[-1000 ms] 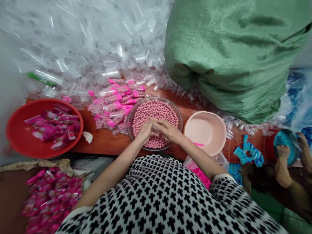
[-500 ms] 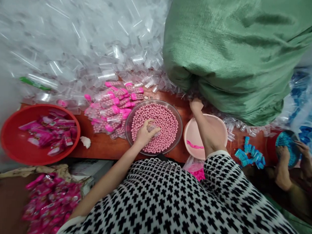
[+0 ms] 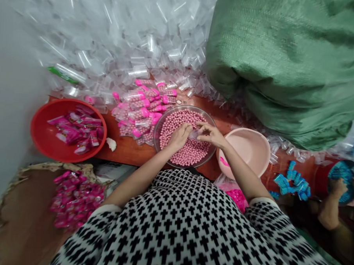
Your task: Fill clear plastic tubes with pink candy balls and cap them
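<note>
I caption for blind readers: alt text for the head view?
A person's left hand and right hand flank a small clear plastic piece over a round transparent bowl of round pink beads; a round red plastic basin sits left, a pale-pink plastic basin right.

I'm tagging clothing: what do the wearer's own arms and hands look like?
The white fabric sleeves carry a black cross pattern and end in plain white cuffs. The forearms, left hand and right hand are bare, without gloves.
</note>
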Demonstrator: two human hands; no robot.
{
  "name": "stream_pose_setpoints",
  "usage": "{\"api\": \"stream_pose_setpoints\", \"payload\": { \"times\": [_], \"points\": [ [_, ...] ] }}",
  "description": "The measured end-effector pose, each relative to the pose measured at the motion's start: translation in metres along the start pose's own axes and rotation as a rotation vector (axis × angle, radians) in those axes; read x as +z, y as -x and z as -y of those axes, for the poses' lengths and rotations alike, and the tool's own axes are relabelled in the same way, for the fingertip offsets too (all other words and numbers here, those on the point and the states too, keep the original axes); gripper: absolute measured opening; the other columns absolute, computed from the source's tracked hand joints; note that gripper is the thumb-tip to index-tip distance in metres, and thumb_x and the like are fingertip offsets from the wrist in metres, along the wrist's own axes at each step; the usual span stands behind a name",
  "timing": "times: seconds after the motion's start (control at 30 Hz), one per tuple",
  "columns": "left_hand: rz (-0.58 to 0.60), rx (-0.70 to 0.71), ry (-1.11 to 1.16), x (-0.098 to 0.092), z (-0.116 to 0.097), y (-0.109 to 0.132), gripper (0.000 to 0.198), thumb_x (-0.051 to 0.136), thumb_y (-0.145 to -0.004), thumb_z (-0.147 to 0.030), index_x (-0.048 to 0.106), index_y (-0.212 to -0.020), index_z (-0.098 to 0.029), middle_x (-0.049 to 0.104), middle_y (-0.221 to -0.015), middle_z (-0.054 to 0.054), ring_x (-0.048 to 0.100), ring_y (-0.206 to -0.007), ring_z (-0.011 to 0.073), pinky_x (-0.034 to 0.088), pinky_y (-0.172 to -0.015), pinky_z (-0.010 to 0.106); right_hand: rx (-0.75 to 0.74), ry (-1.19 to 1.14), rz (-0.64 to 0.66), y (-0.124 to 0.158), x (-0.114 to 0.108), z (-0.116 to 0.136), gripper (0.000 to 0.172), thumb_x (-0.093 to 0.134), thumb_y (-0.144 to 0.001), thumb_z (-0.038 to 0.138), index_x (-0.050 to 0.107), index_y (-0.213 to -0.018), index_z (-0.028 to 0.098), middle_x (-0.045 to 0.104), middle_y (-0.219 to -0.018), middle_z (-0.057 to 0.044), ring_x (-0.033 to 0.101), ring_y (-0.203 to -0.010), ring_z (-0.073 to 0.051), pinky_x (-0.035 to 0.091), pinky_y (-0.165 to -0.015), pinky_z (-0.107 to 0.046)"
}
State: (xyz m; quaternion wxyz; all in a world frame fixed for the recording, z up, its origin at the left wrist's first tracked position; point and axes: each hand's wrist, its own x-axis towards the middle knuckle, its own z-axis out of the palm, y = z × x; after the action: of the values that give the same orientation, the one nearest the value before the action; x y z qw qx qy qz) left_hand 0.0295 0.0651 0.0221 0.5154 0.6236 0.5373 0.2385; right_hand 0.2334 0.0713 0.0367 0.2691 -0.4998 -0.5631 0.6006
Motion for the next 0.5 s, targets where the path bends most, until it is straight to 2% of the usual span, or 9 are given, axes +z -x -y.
{"api": "stream_pose_setpoints", "payload": {
  "times": [0.03, 0.1, 0.17, 0.23, 0.3, 0.37, 0.43, 0.5],
  "points": [
    [0.014, 0.012, 0.017, -0.001, -0.002, 0.001, 0.04, 0.029, -0.099, -0.045, 0.059, -0.101, -0.019, 0.066, -0.099, 0.007, 0.062, -0.097, 0.0208, 0.046, -0.09, 0.031, 0.017, -0.039, 0.027, 0.001, 0.012, 0.0, 0.037, 0.082, -0.06, 0.045, 0.06, -0.071, 0.017, 0.061, -0.124, -0.011, 0.056, -0.118, -0.024, 0.041, -0.103, -0.04],
    [0.033, 0.035, 0.033, -0.003, -0.006, 0.005, 0.047, 0.024, -0.099, -0.05, 0.058, -0.107, -0.019, 0.066, -0.106, 0.008, 0.061, -0.102, 0.0208, 0.045, -0.094, 0.032, 0.065, -0.114, 0.069, 0.002, 0.028, -0.005, 0.041, 0.081, -0.06, 0.047, 0.055, -0.077, 0.018, 0.066, -0.11, -0.008, 0.063, -0.104, -0.022, 0.048, -0.094, -0.04],
    [0.059, 0.063, 0.027, -0.005, -0.007, 0.009, 0.052, 0.022, -0.098, -0.055, 0.056, -0.115, -0.018, 0.064, -0.113, 0.009, 0.06, -0.107, 0.0212, 0.045, -0.097, 0.033, 0.072, -0.146, 0.117, 0.0, 0.035, -0.01, 0.049, 0.081, -0.061, 0.045, 0.054, -0.094, 0.02, 0.067, -0.098, -0.003, 0.065, -0.091, -0.019, 0.053, -0.084, -0.037],
    [0.093, 0.097, 0.025, -0.004, -0.006, 0.012, 0.057, 0.022, -0.097, -0.059, 0.05, -0.125, -0.017, 0.06, -0.122, 0.01, 0.058, -0.113, 0.0219, 0.044, -0.1, 0.035, 0.006, -0.071, 0.146, -0.001, 0.036, -0.011, 0.065, 0.08, -0.064, 0.043, 0.049, -0.117, 0.021, 0.066, -0.105, -0.003, 0.065, -0.095, -0.019, 0.053, -0.087, -0.036],
    [0.093, 0.113, 0.008, 0.0, -0.003, 0.016, 0.061, 0.023, -0.096, -0.06, 0.042, -0.134, -0.016, 0.054, -0.13, 0.014, 0.053, -0.121, 0.0237, 0.042, -0.103, 0.037, -0.071, 0.148, 0.155, -0.001, 0.033, -0.006, 0.073, 0.077, -0.069, 0.039, 0.044, -0.131, 0.021, 0.062, -0.121, -0.007, 0.061, -0.11, -0.022, 0.049, -0.097, -0.038],
    [0.035, 0.088, -0.046, 0.004, 0.001, 0.02, 0.065, 0.027, -0.095, -0.062, 0.035, -0.141, -0.016, 0.047, -0.137, 0.017, 0.049, -0.127, 0.0267, 0.041, -0.105, 0.041, -0.084, 0.489, 0.148, 0.001, 0.028, 0.003, 0.067, 0.072, -0.075, 0.034, 0.046, -0.134, 0.018, 0.058, -0.131, -0.011, 0.056, -0.118, -0.025, 0.044, -0.102, -0.04],
    [-0.081, 0.047, -0.119, 0.005, 0.007, 0.025, 0.067, 0.032, -0.094, -0.061, 0.032, -0.144, -0.016, 0.043, -0.141, 0.019, 0.046, -0.13, 0.0288, 0.041, -0.106, 0.044, -0.035, 0.86, 0.113, 0.002, 0.026, 0.012, 0.057, 0.065, -0.081, 0.028, 0.049, -0.133, 0.013, 0.058, -0.131, -0.016, 0.053, -0.119, -0.03, 0.043, -0.1, -0.044],
    [-0.213, 0.015, -0.176, 0.003, 0.016, 0.03, 0.063, 0.034, -0.095, -0.058, 0.038, -0.141, -0.015, 0.044, -0.138, 0.019, 0.047, -0.129, 0.0289, 0.04, -0.106, 0.044, 0.044, 1.175, 0.04, 0.001, 0.03, 0.015, 0.041, 0.052, -0.088, 0.02, 0.054, -0.127, 0.006, 0.061, -0.122, -0.022, 0.052, -0.117, -0.034, 0.044, -0.095, -0.046]
  ]
}}
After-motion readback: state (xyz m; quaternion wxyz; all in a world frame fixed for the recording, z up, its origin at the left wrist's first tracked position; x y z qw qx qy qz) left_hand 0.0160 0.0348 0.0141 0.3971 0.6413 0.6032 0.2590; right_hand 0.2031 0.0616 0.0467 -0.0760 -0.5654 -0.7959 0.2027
